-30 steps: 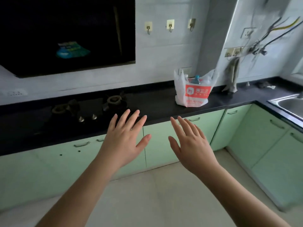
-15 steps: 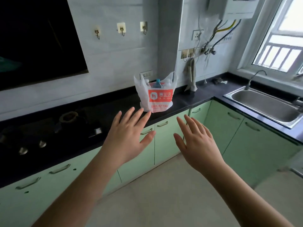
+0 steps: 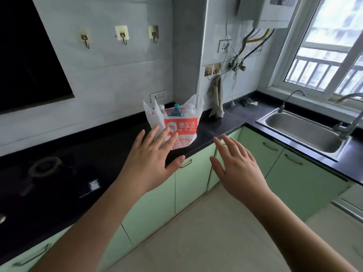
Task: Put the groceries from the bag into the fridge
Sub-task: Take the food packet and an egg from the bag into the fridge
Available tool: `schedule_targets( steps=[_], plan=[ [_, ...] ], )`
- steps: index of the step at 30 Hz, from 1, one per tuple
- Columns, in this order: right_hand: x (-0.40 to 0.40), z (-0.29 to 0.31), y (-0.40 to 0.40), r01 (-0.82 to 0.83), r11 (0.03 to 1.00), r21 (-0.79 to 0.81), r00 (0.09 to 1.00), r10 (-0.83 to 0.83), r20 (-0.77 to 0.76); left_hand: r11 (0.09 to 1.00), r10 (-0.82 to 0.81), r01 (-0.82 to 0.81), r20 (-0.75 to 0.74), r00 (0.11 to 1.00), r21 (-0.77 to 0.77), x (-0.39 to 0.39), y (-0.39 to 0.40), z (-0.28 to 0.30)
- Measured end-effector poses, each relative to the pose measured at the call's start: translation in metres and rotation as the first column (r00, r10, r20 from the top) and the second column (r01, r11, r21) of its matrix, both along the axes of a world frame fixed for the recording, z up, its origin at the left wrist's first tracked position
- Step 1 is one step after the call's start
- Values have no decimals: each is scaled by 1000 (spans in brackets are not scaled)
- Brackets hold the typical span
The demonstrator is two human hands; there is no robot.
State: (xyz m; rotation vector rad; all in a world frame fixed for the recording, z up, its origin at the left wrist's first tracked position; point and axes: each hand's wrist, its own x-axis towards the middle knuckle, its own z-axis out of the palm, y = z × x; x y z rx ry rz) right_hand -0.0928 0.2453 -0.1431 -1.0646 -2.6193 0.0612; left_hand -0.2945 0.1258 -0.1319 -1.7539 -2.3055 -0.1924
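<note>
The bag [image 3: 177,124] is positioned upright on the counter [image 3: 222,124], against the wall, with bottles [image 3: 176,110] visible inside. The left hand [image 3: 151,160] and right hand [image 3: 237,165] are extended toward it, fingers spread, nothing grasped. No grocery is judged unloaded; the fridge is not seen.

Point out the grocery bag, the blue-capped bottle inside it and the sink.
grocery bag [image 3: 179,125], head view, on its orange printed panel.
blue-capped bottle [image 3: 177,106], head view, on its cap.
sink [image 3: 306,132], head view, on the bare basin floor.
</note>
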Motion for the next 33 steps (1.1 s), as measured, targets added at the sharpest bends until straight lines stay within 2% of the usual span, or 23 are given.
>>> schedule_targets(
  steps=[7, 13, 18, 25, 33],
  plan=[
    [-15, -15, 72, 14, 1000, 0, 1000, -14, -7, 999, -44, 45, 35, 998, -24, -21, 79, -18],
    [-25, -26, 159, -1, 1000, -31, 1000, 1, -12, 998, -3, 4, 15, 1000, -58, -30, 170, -29],
    [-45, -31, 222, -76, 996, -39, 997, 76, -13, 998, 35, -35, -9, 999, -55, -39, 227, -26],
    [-89, -39, 276, -189, 977, -97, 981, 184, -54, 988, 111, -113, -33, 993, -101, -71, 265, -38],
    [-171, -57, 317, -249, 961, -118, 967, 253, 18, 981, 179, -179, -4, 984, -71, -142, 285, -63]
  ],
)
